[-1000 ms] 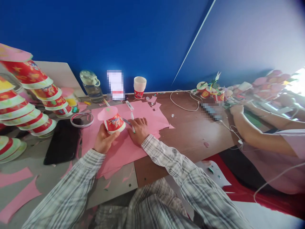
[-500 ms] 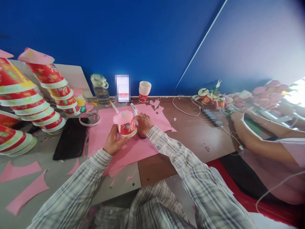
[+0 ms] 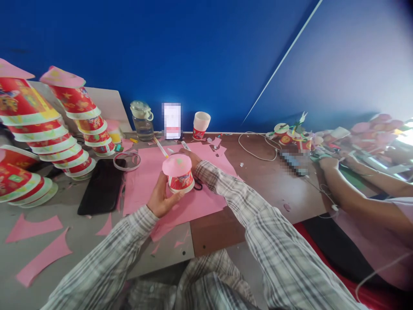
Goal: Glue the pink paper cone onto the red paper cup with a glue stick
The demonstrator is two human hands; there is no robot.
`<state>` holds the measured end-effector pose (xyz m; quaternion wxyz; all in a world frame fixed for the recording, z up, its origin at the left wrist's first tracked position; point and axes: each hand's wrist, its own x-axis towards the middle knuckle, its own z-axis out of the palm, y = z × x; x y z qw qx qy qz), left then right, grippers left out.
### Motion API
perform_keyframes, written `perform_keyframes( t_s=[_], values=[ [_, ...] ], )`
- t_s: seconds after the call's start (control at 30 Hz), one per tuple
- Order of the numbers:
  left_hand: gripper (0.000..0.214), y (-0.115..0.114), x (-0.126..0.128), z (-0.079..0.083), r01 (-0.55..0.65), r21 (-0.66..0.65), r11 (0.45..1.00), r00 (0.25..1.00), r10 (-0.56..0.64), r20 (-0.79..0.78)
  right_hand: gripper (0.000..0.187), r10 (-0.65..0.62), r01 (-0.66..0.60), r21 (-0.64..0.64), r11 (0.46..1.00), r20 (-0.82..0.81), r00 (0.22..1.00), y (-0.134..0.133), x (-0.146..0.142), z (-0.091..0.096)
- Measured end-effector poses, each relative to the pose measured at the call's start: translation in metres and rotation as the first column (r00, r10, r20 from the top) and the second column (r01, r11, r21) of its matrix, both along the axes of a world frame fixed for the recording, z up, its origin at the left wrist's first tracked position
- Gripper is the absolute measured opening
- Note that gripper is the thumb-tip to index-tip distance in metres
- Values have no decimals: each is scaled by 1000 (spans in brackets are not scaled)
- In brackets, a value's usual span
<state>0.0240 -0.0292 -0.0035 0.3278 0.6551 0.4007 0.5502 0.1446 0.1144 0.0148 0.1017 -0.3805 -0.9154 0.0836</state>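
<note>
My left hand (image 3: 161, 199) is wrapped round a red paper cup (image 3: 181, 182) with a pale rim at its base. A round pink paper piece (image 3: 177, 164) sits on top of the cup like a hat. Beyond the cup, my right hand (image 3: 192, 157) is partly hidden by it, close to a white pen (image 3: 185, 145); whether it touches the pen I cannot tell. Another white pen (image 3: 161, 147) lies to the left. A black loop, perhaps a scissor handle (image 3: 198, 185), shows beside the cup. Large pink paper (image 3: 206, 204) lies underneath.
Tall stacks of red paper cups (image 3: 92, 125) stand at left, near a black phone (image 3: 101, 187) and a tape roll (image 3: 127, 161). A water jug (image 3: 142, 122), a lit screen (image 3: 172, 120) and a white-topped cup (image 3: 201, 125) line the wall. At right are a co-worker's arms (image 3: 348, 183).
My right hand has moved away from the cup's side to behind it, towards the pen. My left hand keeps hold of the cup, now slightly lower. The view has shifted slightly.
</note>
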Motion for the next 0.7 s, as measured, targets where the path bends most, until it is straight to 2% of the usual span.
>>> perform_keyframes(
  t_s=[0.07,0.13,0.37,0.7],
  values=[
    [75,-2,2,-1,-15,35,999,999,17,-51,48,33,-33,-35,999,-9,999,6,-10,2],
    [75,-4,3,-1,-23,55,998,996,28,-86,52,21,-21,-47,999,-11,1000,11,-24,3],
    [78,-5,-1,-1,-115,51,992,991,119,-68,38,-62,62,6,998,24,998,20,-78,-2],
    [77,0,-8,-7,-177,-2,984,983,176,-49,25,-12,2,113,994,85,996,39,-118,-7]
  ],
)
